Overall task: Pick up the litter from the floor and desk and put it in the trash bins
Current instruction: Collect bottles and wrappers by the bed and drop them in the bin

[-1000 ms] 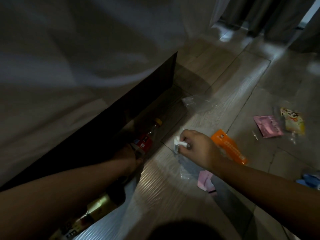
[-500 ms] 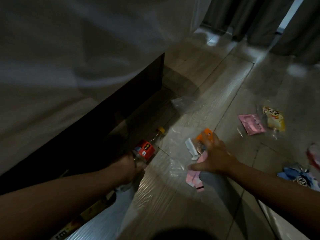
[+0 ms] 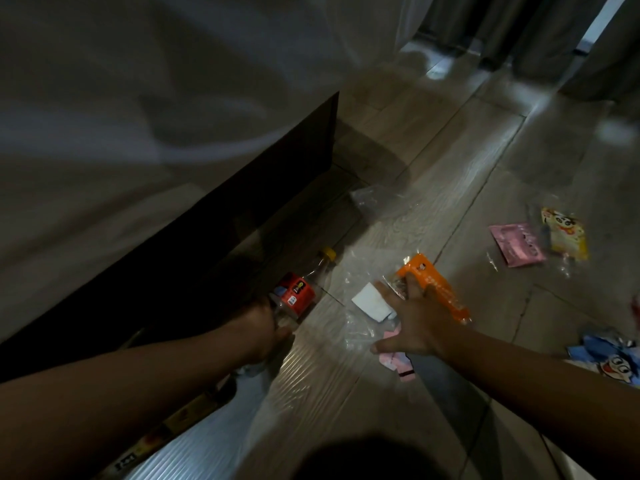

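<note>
Orange wrapper (image 3: pixel 433 289) under spread right hand (image 3: pixel 419 327), fingers (image 3: pixel 412 289) wide, apparently to gather it with tissue (image 3: pixel 370 301) | left hand (image 3: pixel 263 327) holds bottle (image 3: pixel 298 294) by bed (image 3: pixel 138 133); floor (image 3: pixel 433 150) litter waits right

left hand (image 3: pixel 263 327) clenched, right hand (image 3: pixel 415 323) splayed flat
</note>
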`<state>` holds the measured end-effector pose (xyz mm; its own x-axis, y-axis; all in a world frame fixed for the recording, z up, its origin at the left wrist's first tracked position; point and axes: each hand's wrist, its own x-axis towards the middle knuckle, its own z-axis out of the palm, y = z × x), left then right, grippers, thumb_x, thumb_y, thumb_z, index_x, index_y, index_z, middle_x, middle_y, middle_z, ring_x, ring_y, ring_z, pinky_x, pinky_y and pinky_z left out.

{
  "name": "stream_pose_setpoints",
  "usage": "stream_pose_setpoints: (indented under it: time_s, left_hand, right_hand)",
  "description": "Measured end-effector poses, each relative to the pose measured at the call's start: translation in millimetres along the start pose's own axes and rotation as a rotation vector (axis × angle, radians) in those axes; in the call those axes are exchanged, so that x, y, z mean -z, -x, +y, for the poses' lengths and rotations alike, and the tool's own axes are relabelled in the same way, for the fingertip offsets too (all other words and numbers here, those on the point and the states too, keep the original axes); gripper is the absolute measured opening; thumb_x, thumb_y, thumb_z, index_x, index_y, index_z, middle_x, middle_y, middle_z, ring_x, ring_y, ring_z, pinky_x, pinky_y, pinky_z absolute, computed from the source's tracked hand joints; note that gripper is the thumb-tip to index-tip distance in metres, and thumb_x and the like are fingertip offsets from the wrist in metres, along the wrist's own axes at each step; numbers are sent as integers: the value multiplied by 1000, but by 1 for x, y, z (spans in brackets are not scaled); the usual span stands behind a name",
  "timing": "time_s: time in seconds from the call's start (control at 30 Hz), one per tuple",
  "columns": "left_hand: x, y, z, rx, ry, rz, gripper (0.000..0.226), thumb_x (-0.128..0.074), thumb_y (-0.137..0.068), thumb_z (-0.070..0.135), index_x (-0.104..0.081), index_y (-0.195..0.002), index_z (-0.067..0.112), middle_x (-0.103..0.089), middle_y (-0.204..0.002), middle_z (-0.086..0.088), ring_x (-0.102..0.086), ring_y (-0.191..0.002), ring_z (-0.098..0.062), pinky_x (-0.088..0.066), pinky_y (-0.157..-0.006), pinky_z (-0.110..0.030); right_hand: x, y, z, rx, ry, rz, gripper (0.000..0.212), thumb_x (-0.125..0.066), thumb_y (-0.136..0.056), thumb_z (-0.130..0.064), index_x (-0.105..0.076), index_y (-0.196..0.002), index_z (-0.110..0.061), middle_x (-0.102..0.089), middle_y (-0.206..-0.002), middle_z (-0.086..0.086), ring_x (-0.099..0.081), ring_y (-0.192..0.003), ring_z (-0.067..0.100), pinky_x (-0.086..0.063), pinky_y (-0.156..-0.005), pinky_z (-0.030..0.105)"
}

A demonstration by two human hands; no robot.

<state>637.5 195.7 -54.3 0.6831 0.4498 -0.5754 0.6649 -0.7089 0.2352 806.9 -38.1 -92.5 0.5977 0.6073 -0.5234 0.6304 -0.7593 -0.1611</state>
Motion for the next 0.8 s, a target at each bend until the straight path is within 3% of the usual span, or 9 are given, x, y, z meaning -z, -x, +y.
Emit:
stream_pose_setpoints:
  time_s: [0.1,0.23,0.4,0.8]
  left_hand:
    - [0,-1,-1,10,10,-12,67,-58,-89,45,-31,-140,11,-49,-135,-10,-51,-121,-24,-41,-96,-30]
    - [1,0,0,17,34,-12,66,-58,-89,44,-32,-140,11,-48,-135,-11,-51,-121,-24,-42,-98,-33]
    - [2,-1,1,-3,-1,0,68,-56,-89,45,-30,-140,8,-47,-137,-13,-50,-123,-26,-41,-100,-34]
    - [5,-4,4,-35,-32,12,71,-55,-90,45,-27,-141,4,-48,-136,-16,-52,-121,-28,-42,-100,-33]
  right_hand:
    - [1,1,1,28,16,34,117,-58,-58,-85,6,-148,-46,6,-159,14,-8,-143,44,-23,-114,55]
    - [2,3,2,73,37,201,91,-55,-73,-71,-14,-149,-41,-23,-147,10,-36,-125,30,-41,-95,39]
    - [-6,9,5,92,88,302,80,-44,-77,-74,-21,-146,-39,-29,-144,7,-39,-122,24,-45,-93,36]
    - [-24,7,7,162,50,402,66,-37,-84,-68,-34,-140,-33,-36,-132,6,-49,-112,20,-48,-85,31]
